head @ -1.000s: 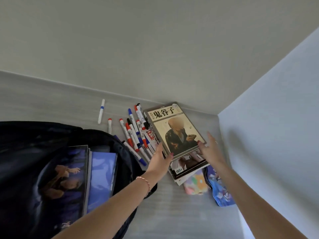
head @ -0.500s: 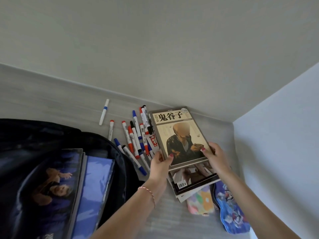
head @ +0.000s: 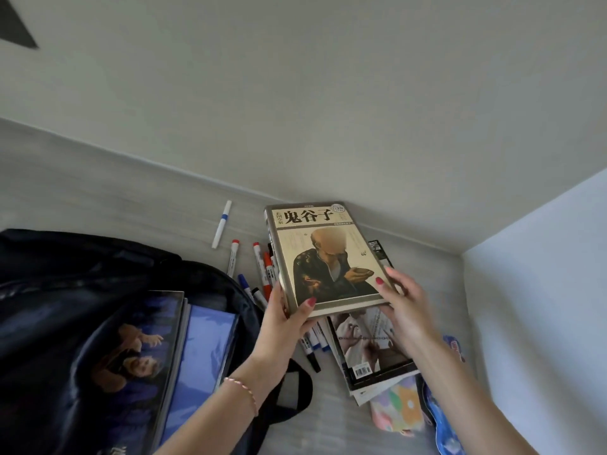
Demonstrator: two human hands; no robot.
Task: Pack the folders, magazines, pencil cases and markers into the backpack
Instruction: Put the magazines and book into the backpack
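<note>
Grey floor (head: 98, 205) — markers (head: 262, 267) (partly hidden) behind held magazine (head: 325, 257).

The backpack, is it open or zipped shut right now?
Open. The backpack gapes at its top, and two flat items stand inside, sticking out.

backpack (head: 82, 290) left, markers (head: 262, 270) between, magazines (head: 371, 349) right

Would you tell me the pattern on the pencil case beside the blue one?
Pastel flowers on the pencil case, seen in the head view.
</note>
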